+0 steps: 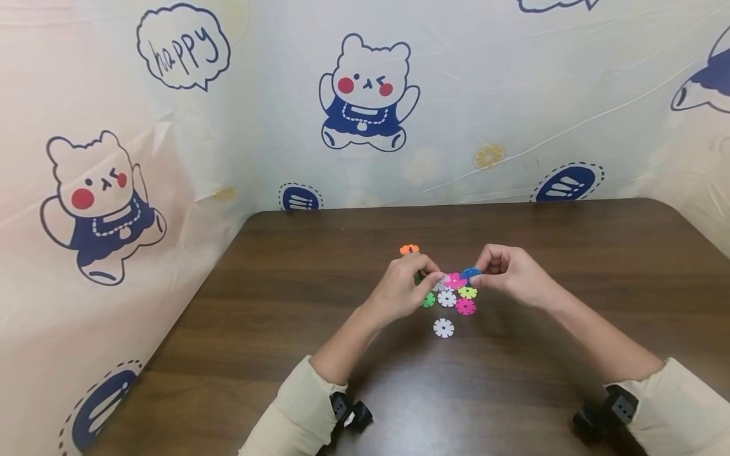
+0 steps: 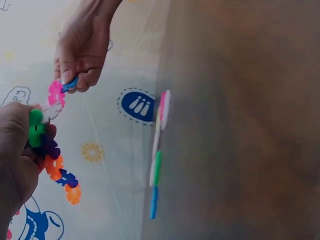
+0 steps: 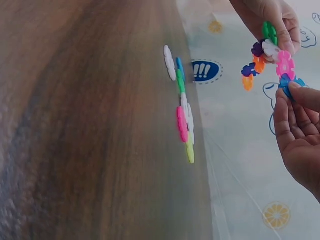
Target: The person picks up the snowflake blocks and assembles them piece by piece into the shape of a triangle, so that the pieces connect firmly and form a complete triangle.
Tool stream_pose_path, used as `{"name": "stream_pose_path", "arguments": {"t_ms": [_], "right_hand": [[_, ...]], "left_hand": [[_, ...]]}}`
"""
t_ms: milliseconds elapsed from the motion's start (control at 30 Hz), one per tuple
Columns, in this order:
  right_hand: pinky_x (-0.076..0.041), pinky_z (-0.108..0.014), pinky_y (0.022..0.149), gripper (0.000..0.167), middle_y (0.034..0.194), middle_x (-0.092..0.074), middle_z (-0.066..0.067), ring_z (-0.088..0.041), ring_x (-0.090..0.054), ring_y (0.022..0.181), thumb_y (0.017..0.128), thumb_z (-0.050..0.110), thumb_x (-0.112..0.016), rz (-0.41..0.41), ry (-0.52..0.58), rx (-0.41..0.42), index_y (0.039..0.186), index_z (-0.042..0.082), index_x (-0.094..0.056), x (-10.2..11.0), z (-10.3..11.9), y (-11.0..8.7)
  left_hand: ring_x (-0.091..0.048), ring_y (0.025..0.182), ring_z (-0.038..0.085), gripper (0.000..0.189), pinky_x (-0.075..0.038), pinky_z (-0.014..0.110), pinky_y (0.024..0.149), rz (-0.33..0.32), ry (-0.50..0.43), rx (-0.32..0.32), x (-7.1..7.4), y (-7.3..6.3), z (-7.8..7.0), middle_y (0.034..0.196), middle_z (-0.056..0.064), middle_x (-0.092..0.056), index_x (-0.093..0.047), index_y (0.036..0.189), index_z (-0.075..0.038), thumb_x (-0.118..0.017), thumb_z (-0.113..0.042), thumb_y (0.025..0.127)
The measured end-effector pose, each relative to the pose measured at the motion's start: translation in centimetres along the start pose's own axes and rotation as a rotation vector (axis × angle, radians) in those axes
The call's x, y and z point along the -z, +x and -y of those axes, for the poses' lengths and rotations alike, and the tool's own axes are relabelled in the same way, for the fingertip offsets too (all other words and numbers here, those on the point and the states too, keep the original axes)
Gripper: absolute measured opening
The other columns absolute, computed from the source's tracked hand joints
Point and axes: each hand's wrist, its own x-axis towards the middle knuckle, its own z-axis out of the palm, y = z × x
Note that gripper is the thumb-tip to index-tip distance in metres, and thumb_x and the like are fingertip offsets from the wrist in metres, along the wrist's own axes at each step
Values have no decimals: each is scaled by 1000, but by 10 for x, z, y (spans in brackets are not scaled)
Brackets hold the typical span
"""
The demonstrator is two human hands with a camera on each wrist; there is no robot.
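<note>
A chain of slotted plastic snowflake discs is held up between both hands above the table. My left hand (image 1: 402, 285) grips its middle, around a green disc (image 2: 36, 127) and next to a white disc (image 2: 52, 112). From there purple, orange and dark blue discs trail off, ending in an orange disc (image 2: 72, 193). Toward the other side a pink disc (image 3: 285, 64) joins the white one. My right hand (image 1: 513, 272) pinches a blue disc (image 3: 286, 86) between thumb and fingers at the pink disc's edge.
Loose discs lie on the brown table (image 1: 285, 285) under the hands: a white disc (image 1: 443, 327) nearest me, a pink disc (image 1: 465, 306), a yellow-green disc (image 1: 467, 292) and several others. Printed cloth (image 1: 456, 126) hangs behind the table.
</note>
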Motion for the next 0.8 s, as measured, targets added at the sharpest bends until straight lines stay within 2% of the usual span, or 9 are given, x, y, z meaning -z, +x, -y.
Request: {"name": "stream_pose_path", "arguments": {"t_ms": [200, 300, 467, 633, 800], "right_hand": [[-52, -30, 63, 14, 77, -61, -11, -18, -57, 64, 80, 0, -70, 31, 51, 8, 84, -3, -56, 2, 0, -1], [-53, -29, 65, 13, 77, -61, -10, -19, -58, 66, 81, -1, -68, 56, 82, 20, 85, -4, -56, 1, 0, -1], [-52, -27, 66, 12, 79, -61, -11, -22, -59, 69, 82, -1, -66, 89, 113, 51, 88, -4, -55, -4, 2, -1], [-51, -27, 64, 12, 80, -60, -11, -21, -58, 69, 83, -2, -64, 99, 122, 91, 90, -3, -55, -9, 5, 0], [-51, -27, 64, 12, 81, -59, -12, -24, -58, 70, 83, -3, -64, 84, 110, 101, 91, -2, -55, -14, 7, 1]], "left_hand": [[-48, 65, 10, 3, -42, 19, 54, 3, -47, 21, 5, 3, 0, 73, 1, -56, -64, 84, -1, -65, -4, 85], [-51, 68, 12, 7, -44, 19, 58, 7, -59, 51, 5, 3, 0, 78, 3, -59, -65, 87, 0, -62, -6, 88], [-54, 80, 12, 14, -47, 20, 68, 74, -51, 116, 2, 5, -3, 90, 4, -64, -66, 95, -1, -61, -13, 90], [-54, 81, 10, 13, -47, 25, 66, 110, -55, 98, -3, 8, -5, 88, 3, -64, -67, 93, -3, -64, -14, 88], [-54, 78, 9, 10, -47, 21, 63, 115, -55, 80, -5, 7, -6, 86, 3, -64, -67, 91, -3, -65, -12, 87]]}}
